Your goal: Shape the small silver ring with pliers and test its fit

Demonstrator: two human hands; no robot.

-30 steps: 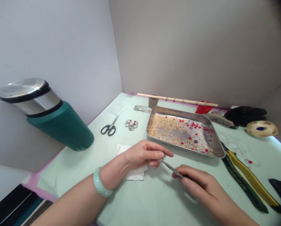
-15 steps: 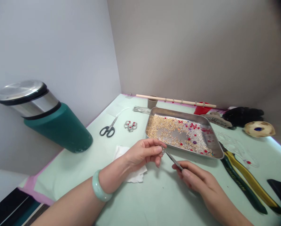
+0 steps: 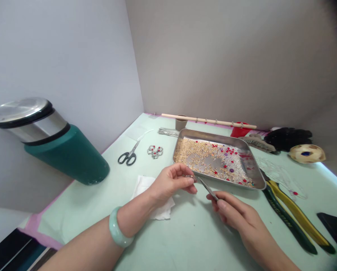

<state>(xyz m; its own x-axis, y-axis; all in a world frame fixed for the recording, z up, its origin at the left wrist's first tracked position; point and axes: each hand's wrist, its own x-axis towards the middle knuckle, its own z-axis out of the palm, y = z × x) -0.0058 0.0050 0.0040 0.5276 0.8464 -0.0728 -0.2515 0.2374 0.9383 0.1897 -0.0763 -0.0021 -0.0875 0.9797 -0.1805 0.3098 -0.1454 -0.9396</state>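
Between thumb and fingertips, my left hand (image 3: pixel 172 184) pinches a small beaded wire piece (image 3: pixel 191 177), partly hidden by the fingers. A pale green bangle (image 3: pixel 117 227) circles the left wrist. My right hand (image 3: pixel 233 210) is closed around metal tweezers (image 3: pixel 208 189), whose tips point at the beaded piece with a small gap between. Behind both hands lies a metal tray (image 3: pixel 263 184) of gold, clear, red and purple beads. White tissue (image 3: pixel 164 211) lies partly under the left forearm. A finished-looking red-and-silver beaded piece (image 3: pixel 155 151) rests left of the tray.
Black-handled scissors (image 3: pixel 131 153) and a green bottle (image 3: pixel 69 154) are at left. Green-and-yellow pliers (image 3: pixel 291 214) lie at right. Behind the tray are a wooden stick (image 3: pixel 208 121), a small cup (image 3: pixel 181 122), wires (image 3: pixel 168 131) and a red object (image 3: pixel 240 130).
The tweezer tips have come away from the beaded piece, leaving a small gap. My left hand has turned the piece slightly. The view has shifted a little.
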